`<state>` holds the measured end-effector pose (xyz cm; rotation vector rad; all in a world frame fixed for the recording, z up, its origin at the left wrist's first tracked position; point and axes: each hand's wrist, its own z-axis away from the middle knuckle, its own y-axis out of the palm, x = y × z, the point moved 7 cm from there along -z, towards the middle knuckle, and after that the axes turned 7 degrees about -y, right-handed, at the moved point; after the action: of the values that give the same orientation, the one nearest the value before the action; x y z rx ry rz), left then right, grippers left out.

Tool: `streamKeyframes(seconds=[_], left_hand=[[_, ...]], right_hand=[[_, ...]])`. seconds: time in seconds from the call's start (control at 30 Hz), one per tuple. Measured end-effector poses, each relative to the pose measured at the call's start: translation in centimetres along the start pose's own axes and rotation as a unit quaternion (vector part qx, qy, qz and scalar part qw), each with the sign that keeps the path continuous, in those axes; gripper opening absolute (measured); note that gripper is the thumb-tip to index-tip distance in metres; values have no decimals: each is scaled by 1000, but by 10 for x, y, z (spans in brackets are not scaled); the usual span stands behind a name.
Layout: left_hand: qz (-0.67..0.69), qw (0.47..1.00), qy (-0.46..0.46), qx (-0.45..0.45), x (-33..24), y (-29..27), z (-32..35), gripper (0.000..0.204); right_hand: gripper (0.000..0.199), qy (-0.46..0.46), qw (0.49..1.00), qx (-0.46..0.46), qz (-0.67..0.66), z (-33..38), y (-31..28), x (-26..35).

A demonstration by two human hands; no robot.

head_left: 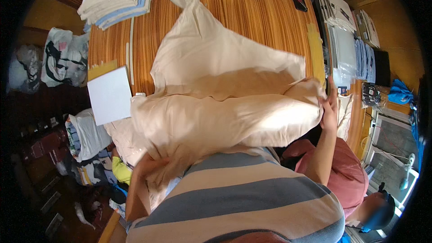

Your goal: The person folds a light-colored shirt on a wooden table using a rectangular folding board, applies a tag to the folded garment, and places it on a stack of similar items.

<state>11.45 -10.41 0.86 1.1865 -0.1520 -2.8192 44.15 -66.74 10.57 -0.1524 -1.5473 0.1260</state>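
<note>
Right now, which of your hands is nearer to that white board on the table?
Left. The left hand grips the cream shirt just below the white board; the right hand holds the shirt's far side.

Clear plastic packets (pixel 344 56) — stacked, table's right edge

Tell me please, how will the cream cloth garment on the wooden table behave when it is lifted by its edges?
The cream garment is probably floppy: it sags and folds between the left hand and the right hand. It seems light, since part billows up. It would likely slide easily on the smooth wooden table.
</note>
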Motion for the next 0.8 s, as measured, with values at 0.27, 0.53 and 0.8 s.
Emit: streamKeyframes(seconds=[0.27, 0.53, 0.8], left_hand=[[128, 915, 303, -232, -181, -107, 96, 60], [-22, 891, 383, -244, -322, -17, 98, 45], [-222, 815, 442, -301, -340, -81, 149, 42]], right_hand=[[30, 59, 973, -90, -204, -16, -30, 62], [75, 87, 926, 363, 63, -2, 45, -28], [88, 245, 841, 440, 198, 47, 50, -97]])
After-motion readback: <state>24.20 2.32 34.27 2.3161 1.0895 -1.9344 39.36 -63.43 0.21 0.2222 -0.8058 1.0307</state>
